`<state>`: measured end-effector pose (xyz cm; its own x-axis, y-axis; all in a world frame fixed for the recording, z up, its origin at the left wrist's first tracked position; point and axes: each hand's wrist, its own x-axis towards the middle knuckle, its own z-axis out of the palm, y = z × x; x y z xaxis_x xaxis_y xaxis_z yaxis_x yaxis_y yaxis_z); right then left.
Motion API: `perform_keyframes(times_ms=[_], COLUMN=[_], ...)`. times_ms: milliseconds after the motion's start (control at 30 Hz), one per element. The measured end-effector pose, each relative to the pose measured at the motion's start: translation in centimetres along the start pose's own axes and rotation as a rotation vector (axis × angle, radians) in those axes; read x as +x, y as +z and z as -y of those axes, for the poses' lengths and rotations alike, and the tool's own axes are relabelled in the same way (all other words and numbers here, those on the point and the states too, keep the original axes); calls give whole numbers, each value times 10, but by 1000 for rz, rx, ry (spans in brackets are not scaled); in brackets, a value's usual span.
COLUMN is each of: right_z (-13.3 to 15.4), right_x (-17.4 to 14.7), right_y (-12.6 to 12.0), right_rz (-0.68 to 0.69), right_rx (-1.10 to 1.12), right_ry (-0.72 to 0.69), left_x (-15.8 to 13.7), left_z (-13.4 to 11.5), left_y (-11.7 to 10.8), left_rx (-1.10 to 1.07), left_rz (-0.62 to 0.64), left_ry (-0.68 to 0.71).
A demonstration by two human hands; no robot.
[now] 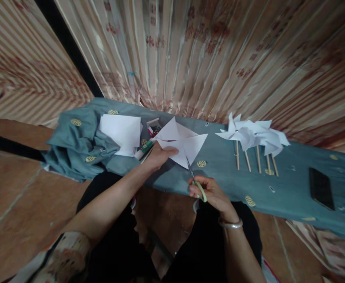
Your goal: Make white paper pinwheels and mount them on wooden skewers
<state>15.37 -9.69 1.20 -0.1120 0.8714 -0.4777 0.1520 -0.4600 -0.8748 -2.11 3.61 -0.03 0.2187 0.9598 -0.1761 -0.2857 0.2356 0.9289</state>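
Pinning down the paper (pixel 194 143) is the left hand's (pixel 159 156) whole job here: it's closed on the lower left side of the sheet, thumb flat on top, fingers mostly tucked out of sight. Right hand (pixel 209 191) has the scissors (pixel 201 190), fingers curled round the pale green handles, blades pointing up and away right at the bottom corner of the sheet. Can't really tell how far apart the blades are, too small and blurry.

The paper's in the middle of the cloth (pixel 225 169), kinda star-shaped, with slits running in toward the center and pointy flaps between them. Just left of it there's a little box (pixel 154 128), open, with some shiny bits inside I can't make out, and a green and white tube (pixel 146 147) near the left wrist. Further left is a stack of plain white sheets (pixel 122 133), close to where the cloth bunches up.

Over on the right, a bunch of white pinwheels (pixel 256 133) lie overlapping, wooden sticks (pixel 259 159) poking out toward the person. Past those, well apart from both hands, a dark phone (pixel 322 188) lies flat. Striped curtain (pixel 172 59) behind everything, silvery bangle (pixel 231 224) on the right wrist.
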Motion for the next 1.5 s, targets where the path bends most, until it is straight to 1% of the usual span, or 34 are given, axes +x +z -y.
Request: perform_keyframes(times_ms=[67, 133, 167, 233, 300, 367, 433, 533, 600, 667, 767, 833, 900, 967, 1033, 1167, 1300, 1400, 1433, 1500], right_z=[-10, -20, -24, -29, -31, -29, -26, -21, -20, -19, -17, -16, -14, -15, -17, -28, -36, -34, -33, -30], right_x=[-5, -10, -11, -13, -14, -13, -11, -9, -6, -4, 0, 1, 2, 2, 2, 2, 3, 4, 5, 7], right_y=[-10, -21, -26, -35, -41, -44, -44, -43, -42, -43, -43, -42, -42, -42, -42, -44, -46, -41, -37, -28], right_rz=[-85, -239, -340, -545, -722, -844, -918, -955, -965, -978, -1001, -1002, -977, -948, -941, -978, -1014, -1015, -989, -888], right_rx=[-87, -190, -238, -337, -449, -574, -700, -853, -919, -967, -1010, -1027, -1048, -1074, -1095, -1111, -1101, -1035, -996, -915], right_ry=[1, -32, -50, -70, -66, -43, -16, 7, 23, 41, 35, 33, 51, 63, 46, -42, -199, -342, -401, -520], left_x=[2, 3, 3, 1, -2, -4, -5, -5, -6, -6, -8, -9, -12, -15, -19, -27, -34, -37, -38, -39], left_z=[0, 4, 8, 16, 24, 29, 31, 31, 30, 28, 23, 18, 14, 12, 12, 11, 3, 2, 3, 7], left_y=[0, 1, 2, 6, 10, 13, 13, 9, 3, -4, -16, -23, -28, -33, -36, -41, -42, -35, -33, -26], left_rx=[-40, -45, -33, 25, 109, 206, 297, 391, 409, 401, 441, 528, 651, 805, 954, 1177, 1319, 1333, 1330, 1332], left_rz=[-15, -8, 1, 33, 59, 105, 183, 302, 341, 330, 261, 244, 270, 304, 330, 367, 357, 462, 506, 580], left_ry=[-7, -4, 3, -1, -13, -2, 27, 52, 47, 64, 134, 171, 227, 325, 423, 535, 624, 679, 689, 698])
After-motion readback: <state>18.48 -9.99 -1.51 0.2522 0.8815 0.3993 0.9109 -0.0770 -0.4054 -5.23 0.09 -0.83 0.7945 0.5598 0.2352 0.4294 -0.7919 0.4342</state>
